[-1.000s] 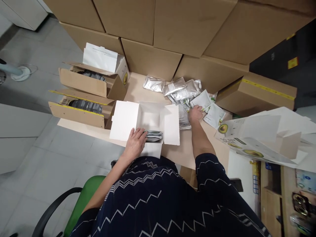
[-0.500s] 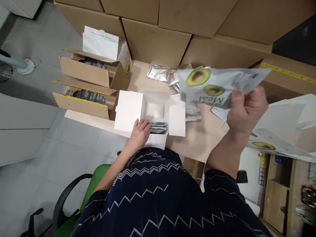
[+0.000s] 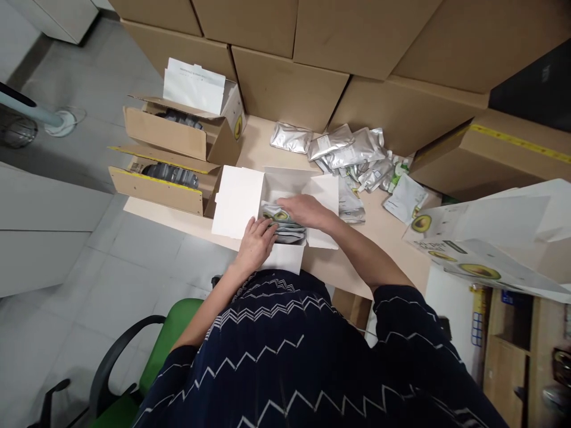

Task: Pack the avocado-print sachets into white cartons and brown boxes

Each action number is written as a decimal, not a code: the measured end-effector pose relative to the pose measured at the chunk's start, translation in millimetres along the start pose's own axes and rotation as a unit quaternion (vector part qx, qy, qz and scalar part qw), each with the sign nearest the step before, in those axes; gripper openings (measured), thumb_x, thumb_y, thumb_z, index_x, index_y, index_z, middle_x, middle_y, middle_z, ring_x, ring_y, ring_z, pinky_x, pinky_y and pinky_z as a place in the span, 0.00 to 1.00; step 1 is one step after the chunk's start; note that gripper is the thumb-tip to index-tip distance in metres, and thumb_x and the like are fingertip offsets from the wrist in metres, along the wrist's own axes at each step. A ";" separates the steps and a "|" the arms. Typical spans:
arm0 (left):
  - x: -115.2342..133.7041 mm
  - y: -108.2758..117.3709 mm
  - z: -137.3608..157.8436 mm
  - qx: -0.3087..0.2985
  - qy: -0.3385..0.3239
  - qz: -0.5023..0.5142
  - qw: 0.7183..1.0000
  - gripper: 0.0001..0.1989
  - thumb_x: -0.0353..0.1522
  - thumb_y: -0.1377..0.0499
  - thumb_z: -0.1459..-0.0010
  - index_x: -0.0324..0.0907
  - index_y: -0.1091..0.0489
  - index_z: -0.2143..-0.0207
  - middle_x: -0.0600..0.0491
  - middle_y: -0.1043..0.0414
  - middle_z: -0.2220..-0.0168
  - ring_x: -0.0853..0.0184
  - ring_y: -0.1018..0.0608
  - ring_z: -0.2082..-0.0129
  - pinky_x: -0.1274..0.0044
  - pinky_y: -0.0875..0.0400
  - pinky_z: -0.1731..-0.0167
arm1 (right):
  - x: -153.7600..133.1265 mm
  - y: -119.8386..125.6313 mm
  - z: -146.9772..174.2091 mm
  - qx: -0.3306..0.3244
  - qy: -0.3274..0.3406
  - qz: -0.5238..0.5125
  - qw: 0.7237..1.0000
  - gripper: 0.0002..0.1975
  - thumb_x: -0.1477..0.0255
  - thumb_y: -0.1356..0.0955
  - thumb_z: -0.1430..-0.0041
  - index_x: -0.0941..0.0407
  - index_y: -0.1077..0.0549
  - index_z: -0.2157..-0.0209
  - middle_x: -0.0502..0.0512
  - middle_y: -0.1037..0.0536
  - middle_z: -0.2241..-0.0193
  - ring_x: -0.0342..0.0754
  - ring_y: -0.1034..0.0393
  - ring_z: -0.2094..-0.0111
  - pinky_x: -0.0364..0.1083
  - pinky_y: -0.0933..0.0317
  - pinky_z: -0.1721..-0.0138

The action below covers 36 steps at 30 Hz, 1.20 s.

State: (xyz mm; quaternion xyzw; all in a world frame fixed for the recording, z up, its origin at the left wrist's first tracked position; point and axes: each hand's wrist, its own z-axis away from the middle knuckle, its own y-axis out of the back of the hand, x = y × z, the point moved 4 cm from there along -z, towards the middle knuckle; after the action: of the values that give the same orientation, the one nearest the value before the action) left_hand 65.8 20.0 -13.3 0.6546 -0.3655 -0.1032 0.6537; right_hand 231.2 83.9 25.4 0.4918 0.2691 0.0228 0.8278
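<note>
A white carton (image 3: 236, 201) with its flaps spread stands in front of me on the table. Inside, along its near side, several pouches (image 3: 289, 236) are packed upright. My right hand (image 3: 306, 211) reaches into the carton and grips the top of a pale pouch with avocado pictures (image 3: 282, 215), which sits behind the others. My left hand (image 3: 257, 242) lies over the carton's near left corner, its fingers stretched onto the left ends of the pouches. The right fingertips are partly hidden.
Silver pouches (image 3: 352, 148) lie loosely piled behind the carton, with a white pouch (image 3: 404, 198) to their right. Opened brown boxes (image 3: 165, 137) with dark packs stand left. A printed white carton (image 3: 486, 226) stands right. Stacked cardboard boxes (image 3: 285, 83) form the back; a green chair (image 3: 167, 339) is beside me.
My right hand has brought the avocado pouch from the upper right down into the white carton, behind the other pouches. My left hand has stayed at the pouches' left ends.
</note>
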 end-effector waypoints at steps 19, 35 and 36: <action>2.0 -2.4 -3.1 -0.030 0.027 -0.049 0.998 0.25 0.39 0.51 0.30 0.32 0.34 0.38 0.36 0.38 0.34 0.48 0.38 0.32 0.51 0.45 0.34 | 13.6 6.5 6.3 -0.013 0.018 -0.225 0.974 0.16 0.68 0.39 0.30 0.57 0.25 0.69 0.56 0.20 0.68 0.47 0.27 0.68 0.44 0.38 0.65; 2.9 0.8 -2.4 -0.034 0.022 -0.054 0.998 0.23 0.38 0.50 0.31 0.33 0.32 0.41 0.36 0.35 0.36 0.48 0.36 0.33 0.53 0.43 0.34 | 244.7 2.3 -40.2 0.194 -0.402 0.063 0.893 0.40 0.53 0.38 0.35 0.68 0.44 0.33 0.76 0.49 0.30 0.65 0.62 0.29 0.62 0.60 0.33; 3.1 1.1 -2.4 -0.035 0.020 -0.058 0.997 0.23 0.38 0.50 0.31 0.33 0.32 0.41 0.36 0.35 0.36 0.48 0.36 0.33 0.53 0.43 0.35 | 246.3 -0.1 -46.2 0.183 -0.407 0.063 0.893 0.42 0.52 0.37 0.36 0.69 0.46 0.32 0.77 0.52 0.30 0.66 0.64 0.28 0.63 0.62 0.32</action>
State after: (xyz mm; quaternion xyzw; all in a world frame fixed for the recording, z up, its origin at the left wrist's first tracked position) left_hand 69.1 20.1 -11.0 0.6536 -0.3098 -0.1408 0.6760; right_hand 419.9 195.4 -96.1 0.6165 -0.1231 -0.1767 0.7574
